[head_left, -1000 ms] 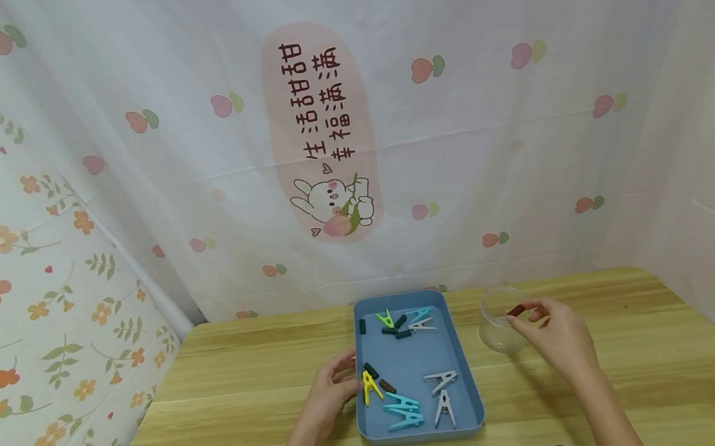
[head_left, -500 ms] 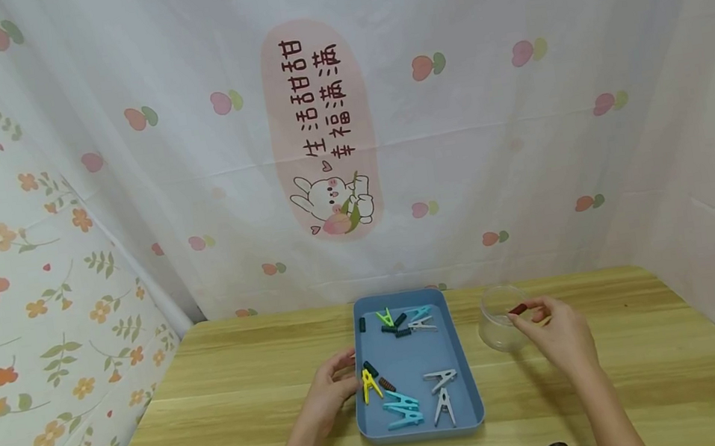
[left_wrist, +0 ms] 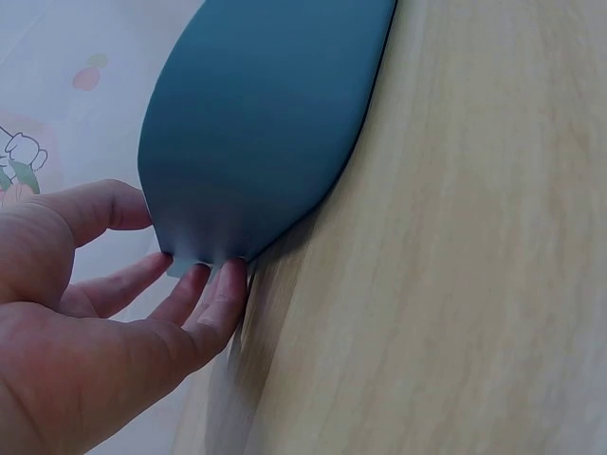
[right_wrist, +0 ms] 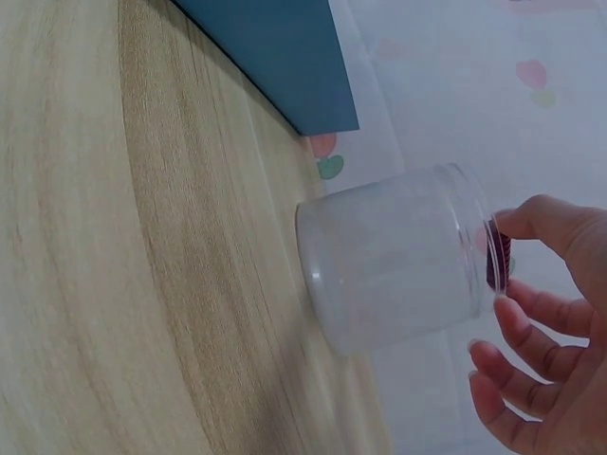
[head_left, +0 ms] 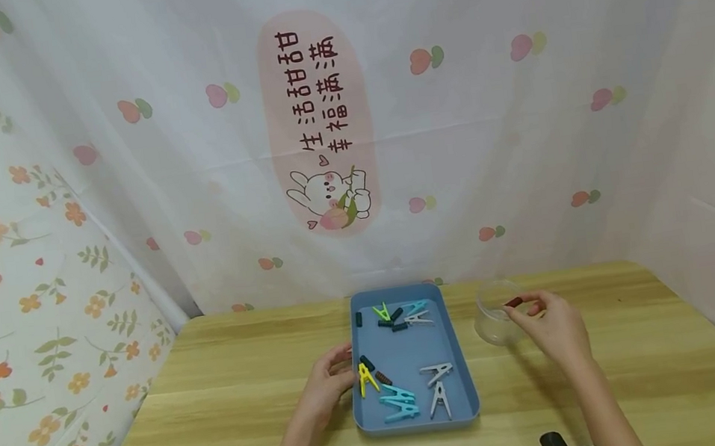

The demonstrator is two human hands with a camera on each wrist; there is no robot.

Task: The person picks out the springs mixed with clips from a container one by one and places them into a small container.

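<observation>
A blue tray (head_left: 409,355) stands on the table, with several clothespins and small dark ridged cylinders in it. At its left side, my left hand (head_left: 328,386) touches the outer wall with its fingertips; in the left wrist view, relaxed fingers (left_wrist: 223,299) rest against the blue wall. To the tray's right stands a clear plastic jar (head_left: 494,318). My right hand (head_left: 552,324) pinches a small dark red ridged cylinder (head_left: 513,302) between thumb and finger at the jar's rim. In the right wrist view the ridged cylinder (right_wrist: 498,256) is by the jar's mouth.
Among the clothespins are a yellow one (head_left: 367,378), a green one (head_left: 382,312), blue ones (head_left: 401,407) and grey ones (head_left: 439,399). A wooden table (head_left: 237,389) lies beneath, and a patterned curtain (head_left: 445,166) hangs behind it.
The head view has shifted slightly, so everything sits a little higher in it. The right hand keeps the ridged cylinder at the jar's rim; the left hand stays against the tray.
</observation>
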